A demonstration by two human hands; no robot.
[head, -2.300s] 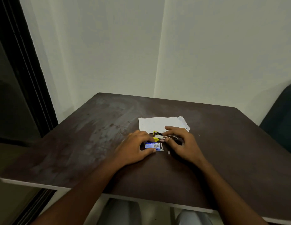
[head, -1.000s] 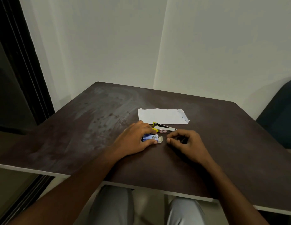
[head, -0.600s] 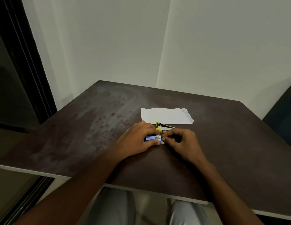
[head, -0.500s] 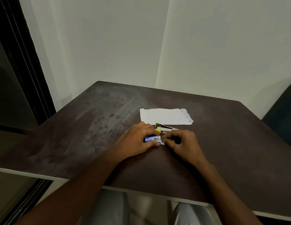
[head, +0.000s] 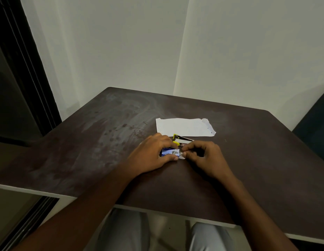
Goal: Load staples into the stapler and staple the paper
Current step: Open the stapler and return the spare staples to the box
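A small blue staple box (head: 169, 152) lies on the dark table (head: 96, 142), gripped between the thumb and fingers of my left hand (head: 150, 156). My right hand (head: 205, 158) has its fingers curled and its fingertips pinch the pale flap at the box's right end (head: 182, 154). Just behind both hands lies the yellow and black stapler (head: 181, 140), its top swung open. A white sheet of paper (head: 184, 126) lies flat beyond the stapler. Any staples inside the box are hidden.
The table stands in a corner of pale walls. A dark door frame (head: 21, 69) runs down the left side. A dark chair back (head: 315, 131) sits at the right edge. My knees (head: 125, 232) show under the table's front edge.
My right hand moved from the stapler to the table, then came left to the box's right end and took hold of its flap. The left hand stayed on the box.
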